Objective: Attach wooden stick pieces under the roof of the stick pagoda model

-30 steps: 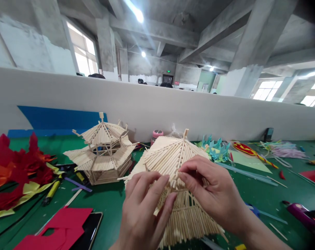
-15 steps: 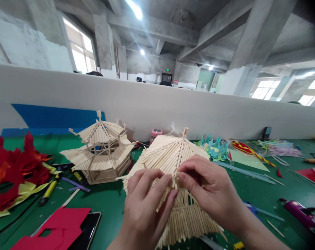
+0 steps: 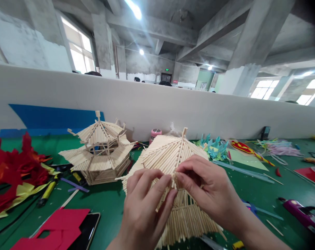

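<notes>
In front of me stands a pavilion model (image 3: 162, 152) built of thin wooden sticks, with a pointed upper roof and a wider slatted lower roof. Both my hands meet at the near corner of its upper roof. My left hand (image 3: 145, 205) has its fingers closed at that corner, the thumb just below. From the other side my right hand (image 3: 209, 189) pinches a short piece of wooden stick (image 3: 173, 181) at the roof tip. My fingers partly hide the corner and the posts beneath.
A second stick pavilion (image 3: 101, 152) stands to the left. Red paper (image 3: 53, 229) overlaps a phone (image 3: 94, 225) at front left. Red paper flames (image 3: 30, 166), a turquoise paper flower (image 3: 214, 147) and a purple device (image 3: 301, 213) lie around. A white partition (image 3: 212, 111) rises behind.
My hands stay at the same roof corner with barely any shift of the fingers. The whole view has slid very slightly.
</notes>
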{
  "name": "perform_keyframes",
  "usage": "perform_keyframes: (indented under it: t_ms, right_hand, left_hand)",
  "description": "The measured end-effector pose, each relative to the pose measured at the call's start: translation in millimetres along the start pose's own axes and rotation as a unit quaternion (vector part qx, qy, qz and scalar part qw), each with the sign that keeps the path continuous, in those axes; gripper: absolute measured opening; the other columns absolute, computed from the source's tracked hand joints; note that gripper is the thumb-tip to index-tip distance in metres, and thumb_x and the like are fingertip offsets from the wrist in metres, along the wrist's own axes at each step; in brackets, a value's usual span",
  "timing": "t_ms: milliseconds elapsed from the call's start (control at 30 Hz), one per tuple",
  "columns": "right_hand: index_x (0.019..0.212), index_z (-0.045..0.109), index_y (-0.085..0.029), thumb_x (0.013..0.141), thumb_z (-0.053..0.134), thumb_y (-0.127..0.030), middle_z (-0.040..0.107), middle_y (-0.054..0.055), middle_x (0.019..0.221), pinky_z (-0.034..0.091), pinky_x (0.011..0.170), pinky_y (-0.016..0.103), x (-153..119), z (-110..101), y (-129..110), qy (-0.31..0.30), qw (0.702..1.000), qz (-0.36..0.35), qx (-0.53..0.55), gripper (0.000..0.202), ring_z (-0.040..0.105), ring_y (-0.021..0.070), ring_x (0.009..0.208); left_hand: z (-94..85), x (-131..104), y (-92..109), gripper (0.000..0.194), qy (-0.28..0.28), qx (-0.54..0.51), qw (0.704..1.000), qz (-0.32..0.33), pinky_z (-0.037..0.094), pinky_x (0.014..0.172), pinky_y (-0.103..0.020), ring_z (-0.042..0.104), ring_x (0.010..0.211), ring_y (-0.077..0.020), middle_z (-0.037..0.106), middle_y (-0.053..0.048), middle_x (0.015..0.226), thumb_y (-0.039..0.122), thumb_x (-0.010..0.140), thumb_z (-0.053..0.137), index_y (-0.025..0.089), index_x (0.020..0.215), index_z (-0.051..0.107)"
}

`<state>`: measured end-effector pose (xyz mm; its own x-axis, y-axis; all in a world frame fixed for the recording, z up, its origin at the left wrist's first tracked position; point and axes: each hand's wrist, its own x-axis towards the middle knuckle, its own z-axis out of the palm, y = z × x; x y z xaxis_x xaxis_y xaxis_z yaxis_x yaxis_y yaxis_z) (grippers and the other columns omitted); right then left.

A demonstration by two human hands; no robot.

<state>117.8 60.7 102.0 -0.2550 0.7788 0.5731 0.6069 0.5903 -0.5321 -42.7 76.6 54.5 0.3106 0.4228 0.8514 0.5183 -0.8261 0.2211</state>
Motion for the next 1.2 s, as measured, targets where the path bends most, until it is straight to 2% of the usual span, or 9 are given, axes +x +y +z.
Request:
perform_keyframes:
  t_ms: [333, 467, 667, 1033, 1200]
  right_hand:
    - [0.08, 0.057, -0.019, 0.081, 0.05, -0.018, 0.054, -0.001, 0.072, 0.041, 0.059, 0.023, 1, -2, 0, -0.004, 1.0, -0.001, 0.002, 0.008, 0.05, 0.0089, 0.066]
    - [0.08, 0.058, -0.018, 0.081, 0.05, -0.017, 0.054, -0.001, 0.073, 0.041, 0.059, 0.022, 1, -1, 1, -0.008, 1.0, 0.004, 0.01, 0.008, 0.05, 0.0084, 0.067]
    - [0.08, 0.058, -0.018, 0.081, 0.051, -0.017, 0.054, -0.001, 0.072, 0.041, 0.058, 0.023, 2, 0, 1, -0.006, 1.0, 0.006, 0.012, 0.008, 0.05, 0.0084, 0.066]
    - [0.084, 0.06, -0.018, 0.079, 0.053, -0.018, 0.056, -0.001, 0.074, 0.043, 0.057, 0.02, 1, -1, 1, 0.009, 1.0, 0.008, 0.025, 0.009, 0.052, 0.0074, 0.064]
    - [0.094, 0.059, -0.018, 0.081, 0.05, -0.016, 0.061, 0.0, 0.085, 0.046, 0.069, 0.02, -2, -3, 3, 0.024, 0.999, 0.002, 0.023, 0.016, 0.056, 0.008, 0.077]
  left_hand:
    - [-1.5, 2, 0, 0.033, 0.009, -0.016, 1.0, 0.005, 0.043, 0.071, -0.038, 0.047, 0.084, -0.0209, 0.052, -0.009, 0.091, 0.007, 0.068, 0.062, 0.011, 0.1, 0.054]
    - [-1.2, 7, -1, 0.025, 0.021, -0.042, 0.998, -0.036, 0.044, 0.068, -0.035, 0.048, 0.082, -0.0188, 0.053, -0.006, 0.087, 0.007, 0.07, 0.059, 0.014, 0.095, 0.056]
    - [0.0, 20, 3, 0.011, 0.007, -0.061, 0.995, -0.081, 0.046, 0.062, -0.033, 0.051, 0.074, -0.018, 0.054, -0.004, 0.076, 0.012, 0.073, 0.057, 0.018, 0.081, 0.062]
    - [0.0, 28, 5, 0.008, -0.023, -0.1, 0.988, -0.117, 0.044, 0.061, -0.036, 0.05, 0.071, -0.0188, 0.053, -0.003, 0.071, 0.011, 0.073, 0.055, 0.017, 0.074, 0.061]
    - [2.5, 27, 4, 0.008, -0.022, -0.102, 0.988, -0.113, 0.043, 0.062, -0.037, 0.05, 0.072, -0.019, 0.053, -0.004, 0.072, 0.01, 0.073, 0.057, 0.017, 0.074, 0.061]
